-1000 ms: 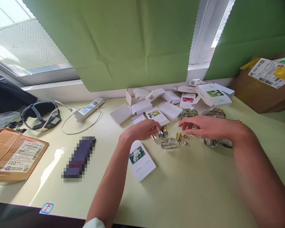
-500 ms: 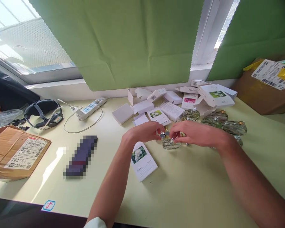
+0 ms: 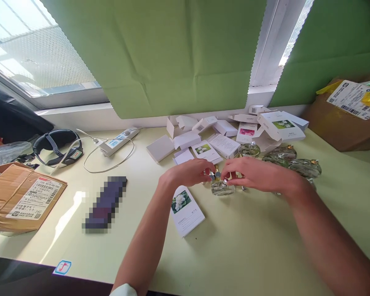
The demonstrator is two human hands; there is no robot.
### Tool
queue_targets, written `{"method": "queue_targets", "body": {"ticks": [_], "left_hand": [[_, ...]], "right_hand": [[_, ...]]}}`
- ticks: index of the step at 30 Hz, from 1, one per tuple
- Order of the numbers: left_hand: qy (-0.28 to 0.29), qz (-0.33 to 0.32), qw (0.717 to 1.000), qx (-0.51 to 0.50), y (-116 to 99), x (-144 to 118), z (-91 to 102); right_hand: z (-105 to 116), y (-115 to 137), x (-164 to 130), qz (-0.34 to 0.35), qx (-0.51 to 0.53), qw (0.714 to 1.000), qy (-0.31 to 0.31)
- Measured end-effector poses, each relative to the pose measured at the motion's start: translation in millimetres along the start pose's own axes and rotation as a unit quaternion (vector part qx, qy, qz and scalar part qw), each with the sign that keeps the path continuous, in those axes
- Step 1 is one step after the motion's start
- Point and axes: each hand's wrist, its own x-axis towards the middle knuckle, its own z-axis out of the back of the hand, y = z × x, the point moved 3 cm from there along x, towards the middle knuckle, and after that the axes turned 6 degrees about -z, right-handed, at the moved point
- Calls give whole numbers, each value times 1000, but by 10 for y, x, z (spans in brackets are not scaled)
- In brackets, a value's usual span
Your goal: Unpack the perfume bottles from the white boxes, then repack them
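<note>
My right hand (image 3: 248,172) is closed, thumb and fingers pinching the silver top of a clear glass perfume bottle (image 3: 223,189) that rests on the table. Just left of it, my left hand (image 3: 194,171) has its fingers curled down among small metallic caps (image 3: 217,174). Its fingertips are partly hidden, so what they grip is unclear. A white box with a white flower picture (image 3: 186,211) lies flat below my left wrist. Beyond my right hand stand several more glass bottles (image 3: 305,167), and one with a silver top (image 3: 249,149) is by the boxes.
Opened and closed white cartons (image 3: 223,144) lie heaped along the windowsill. To the left are a power strip (image 3: 119,142) with a cable, a black head strap (image 3: 57,148), a blurred dark object (image 3: 106,203) and a cardboard box (image 3: 27,199). Another cardboard box (image 3: 348,119) stands far right.
Both hands stay almost in place. My right fingertips have shifted slightly at the bottle's top, and more of the silver part shows. The view has moved very slightly.
</note>
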Motion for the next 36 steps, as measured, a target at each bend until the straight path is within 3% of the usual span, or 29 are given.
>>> {"method": "queue_targets", "body": {"ticks": [12,20,26,36], "left_hand": [[-19,-29,999,-8,-77,-25,51],[-13,-62,993,-98,-201,42,20],[34,-77,992,-92,-249,205,-125],[42,-70,989,-124,-189,230,-167]], "right_hand": [[-38,-40,30,-12,22,999,21],[87,-297,-157,-158,11,987,26],[-120,-313,10,-149,-14,984,95],[-258,-346,160,-147,-20,983,109]]}}
